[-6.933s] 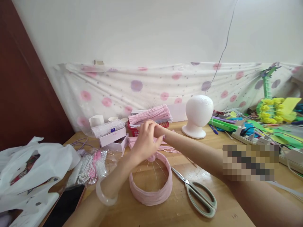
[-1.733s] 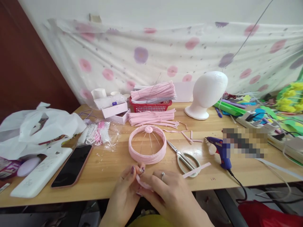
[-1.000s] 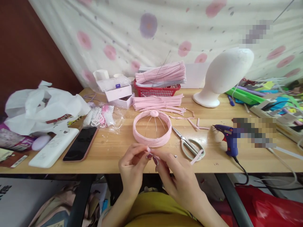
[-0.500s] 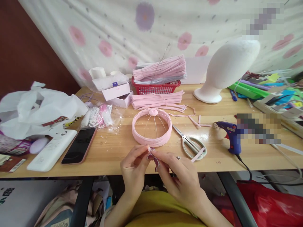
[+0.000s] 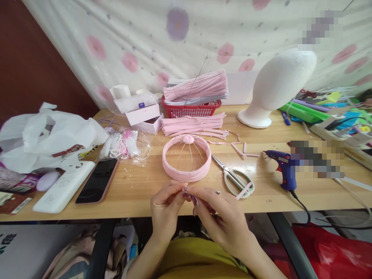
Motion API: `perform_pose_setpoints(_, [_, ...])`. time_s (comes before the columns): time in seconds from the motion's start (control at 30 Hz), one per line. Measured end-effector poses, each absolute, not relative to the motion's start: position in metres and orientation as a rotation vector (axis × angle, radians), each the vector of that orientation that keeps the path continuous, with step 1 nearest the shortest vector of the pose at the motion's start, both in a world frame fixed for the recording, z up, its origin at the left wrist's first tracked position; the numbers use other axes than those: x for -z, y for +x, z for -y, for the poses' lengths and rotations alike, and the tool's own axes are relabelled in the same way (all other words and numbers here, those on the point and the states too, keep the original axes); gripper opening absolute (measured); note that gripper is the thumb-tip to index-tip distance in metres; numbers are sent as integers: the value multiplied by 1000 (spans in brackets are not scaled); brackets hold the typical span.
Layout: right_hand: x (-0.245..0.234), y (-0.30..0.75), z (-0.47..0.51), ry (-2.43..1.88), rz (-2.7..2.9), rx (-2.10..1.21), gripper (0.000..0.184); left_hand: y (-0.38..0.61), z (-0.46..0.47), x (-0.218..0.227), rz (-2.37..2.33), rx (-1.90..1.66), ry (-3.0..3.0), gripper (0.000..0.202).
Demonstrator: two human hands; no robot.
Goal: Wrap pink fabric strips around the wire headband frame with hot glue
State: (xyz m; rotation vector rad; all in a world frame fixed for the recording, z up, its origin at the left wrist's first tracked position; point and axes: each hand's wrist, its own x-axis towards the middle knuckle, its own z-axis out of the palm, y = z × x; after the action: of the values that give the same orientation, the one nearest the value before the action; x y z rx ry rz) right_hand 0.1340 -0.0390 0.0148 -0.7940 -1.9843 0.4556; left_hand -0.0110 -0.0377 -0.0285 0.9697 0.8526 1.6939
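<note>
My left hand (image 5: pixel 165 207) and my right hand (image 5: pixel 216 217) meet at the table's near edge, fingertips pinched together on a thin pink strip (image 5: pixel 243 190) whose free end lies over the scissors (image 5: pixel 236 179). Just beyond my hands sits a pink wrapped ring with wire spokes (image 5: pixel 186 157). Loose pink strips (image 5: pixel 194 126) lie behind the ring, and a bundle of them rests on a red basket (image 5: pixel 192 109).
A blue glue gun (image 5: pixel 283 166) lies right of the scissors. A white foam head (image 5: pixel 276 87) stands at the back. A phone (image 5: pixel 97 181), a white remote-like slab (image 5: pixel 64 186), a bead packet (image 5: pixel 123 142) and a plastic bag (image 5: pixel 46 135) are on the left. Coloured craft clutter (image 5: pixel 334 112) fills the right.
My hands left the ring and came back to the table's near edge, pinching a pink strip. Over the last second they hardly moved; the view shifted slightly.
</note>
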Motion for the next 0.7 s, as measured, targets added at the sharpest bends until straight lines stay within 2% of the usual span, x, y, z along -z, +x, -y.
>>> perform_pose_setpoints(0.27, [-27,148,38,-798,2011,-772,33,-26,34,21,-876,-1672,1327,10])
perform_pose_setpoints(0.43, [-28,151,31,-804,2055,-814,28,-29,33,16,-965,-1678,1382,8])
perform_pose_setpoints(0.7, [-20,150,21,-754,2070,-779,31,-31,29,18,-974,-1671,1398,11])
